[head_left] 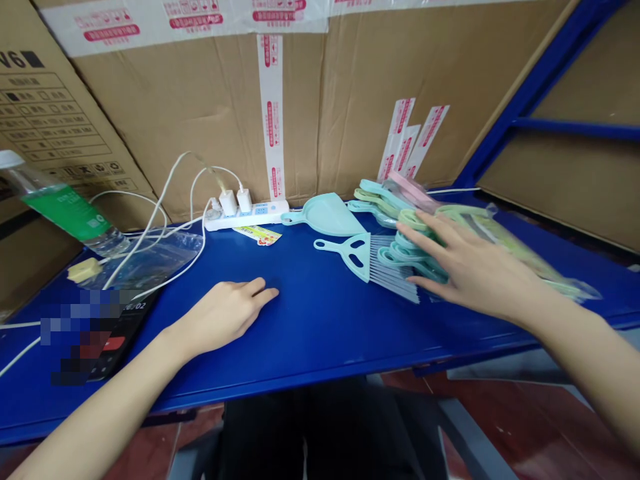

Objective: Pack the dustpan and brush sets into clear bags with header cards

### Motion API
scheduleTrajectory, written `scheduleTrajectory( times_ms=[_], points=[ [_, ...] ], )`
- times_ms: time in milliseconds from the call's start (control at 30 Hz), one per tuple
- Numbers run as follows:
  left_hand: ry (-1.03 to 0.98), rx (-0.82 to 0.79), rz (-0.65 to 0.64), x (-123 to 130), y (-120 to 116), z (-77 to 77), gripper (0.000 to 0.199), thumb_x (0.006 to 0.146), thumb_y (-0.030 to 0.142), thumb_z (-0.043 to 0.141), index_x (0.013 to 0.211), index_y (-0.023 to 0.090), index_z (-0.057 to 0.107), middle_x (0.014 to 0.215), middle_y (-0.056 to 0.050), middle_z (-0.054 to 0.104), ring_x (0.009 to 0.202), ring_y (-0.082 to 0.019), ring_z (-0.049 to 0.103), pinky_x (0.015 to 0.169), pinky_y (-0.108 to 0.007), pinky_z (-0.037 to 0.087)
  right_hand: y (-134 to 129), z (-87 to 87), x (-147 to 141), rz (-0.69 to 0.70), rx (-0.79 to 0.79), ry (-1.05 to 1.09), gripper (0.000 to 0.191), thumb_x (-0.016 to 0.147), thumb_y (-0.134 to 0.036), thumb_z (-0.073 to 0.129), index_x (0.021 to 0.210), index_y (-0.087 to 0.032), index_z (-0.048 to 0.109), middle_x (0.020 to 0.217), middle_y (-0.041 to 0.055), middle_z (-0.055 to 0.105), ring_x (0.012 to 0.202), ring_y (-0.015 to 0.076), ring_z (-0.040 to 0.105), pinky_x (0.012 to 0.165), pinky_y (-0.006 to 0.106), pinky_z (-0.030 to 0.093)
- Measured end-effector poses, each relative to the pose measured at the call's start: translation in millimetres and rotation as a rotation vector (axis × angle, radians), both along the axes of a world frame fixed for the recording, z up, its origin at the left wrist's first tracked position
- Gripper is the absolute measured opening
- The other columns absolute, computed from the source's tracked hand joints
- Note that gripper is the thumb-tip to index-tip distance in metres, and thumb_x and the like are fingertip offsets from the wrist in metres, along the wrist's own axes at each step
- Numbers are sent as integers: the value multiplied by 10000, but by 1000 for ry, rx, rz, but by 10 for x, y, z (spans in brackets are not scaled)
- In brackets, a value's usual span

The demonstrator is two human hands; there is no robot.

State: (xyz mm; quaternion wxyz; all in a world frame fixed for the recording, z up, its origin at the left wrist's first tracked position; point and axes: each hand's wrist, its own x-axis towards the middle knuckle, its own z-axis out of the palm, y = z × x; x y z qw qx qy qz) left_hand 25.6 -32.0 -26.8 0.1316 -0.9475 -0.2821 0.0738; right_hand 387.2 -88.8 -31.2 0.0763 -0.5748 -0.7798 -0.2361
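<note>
My right hand (470, 263) lies spread over a pile of pastel mint, green and pink plastic brushes (413, 243), some in clear bags, and its fingertips touch the pile. Just left of that pile are a mint dustpan (325, 215) and a mint brush with long comb-like bristles (363, 260), both loose. My left hand (225, 317) rests empty on the blue table top (305, 333), its fingers loosely apart.
A white power strip (247, 215) holds two chargers, with white cables trailing left over a clear bag (150, 267). A phone (125, 333), partly pixelated, and a tilted water bottle (65, 207) lie at left. Cardboard boxes (200, 113) and a blue metal frame (545, 80) stand behind.
</note>
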Motion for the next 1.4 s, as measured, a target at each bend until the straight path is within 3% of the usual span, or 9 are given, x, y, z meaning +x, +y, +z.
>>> scheduleTrajectory(
  times_ms=[100,367,567,700,900,1000,1200,1300,1400],
  points=[
    [-10,1,-5,2,0,-2,356,943,122,391,1233,195,585,958,-48,652,711,-157,678,664,-278,534,11,15,-1,-16,-7,-9,527,910,-366,427,1390,-159,494,1424,229,495,1288,392,501,935,552,522],
    [-34,-7,-16,-10,12,-12,349,938,128,391,1221,199,584,959,-46,651,715,-144,671,658,-260,519,-64,47,-74,-102,72,57,592,911,-527,427,1412,-217,474,1463,228,437,1220,444,543,863,610,541],
    [-30,-17,-14,-7,10,-9,330,937,121,402,1191,189,600,944,-42,647,691,-156,665,631,-276,513,-27,-26,-333,109,177,-8,460,895,-399,540,1284,-167,618,1481,229,430,1396,489,287,1042,732,300],
    [-30,-21,-7,-6,6,-8,343,939,130,389,1209,196,588,946,-44,645,707,-149,668,651,-267,516,97,-164,-481,276,58,-44,360,908,-284,524,1207,-155,674,1306,192,625,1350,412,418,1075,698,295],
    [-49,-24,-13,-7,16,-18,339,936,126,398,1206,196,592,960,-46,649,696,-149,666,648,-272,519,274,-330,-644,312,-16,-155,378,941,-177,391,1152,-72,686,1124,199,719,1080,311,660,1032,534,441],
    [-43,-20,-19,-7,25,-29,330,935,120,415,1203,190,596,966,-45,652,697,-159,668,643,-281,518,333,-255,-706,278,-116,-107,314,931,-189,442,1093,-96,694,1062,171,737,954,277,700,986,459,477],
    [-56,-6,-15,-2,24,-35,316,940,126,416,1190,196,596,948,-38,655,693,-148,667,638,-263,506,634,127,-851,162,-379,96,242,948,-285,477,947,-185,697,972,91,728,846,231,697,725,331,540],
    [-62,11,-19,0,31,-37,313,940,126,423,1192,190,596,929,-33,655,681,-150,666,626,-267,504,823,217,-935,7,-350,109,272,958,-291,458,1033,-167,688,1046,119,717,957,263,675,762,346,527],
    [-79,23,-23,-1,46,-51,296,936,125,436,1170,185,606,908,-29,656,677,-150,665,621,-267,503,921,146,-984,-75,-307,95,271,937,-222,463,1068,-132,682,1095,178,700,1022,314,647,725,365,518]
  ],
)
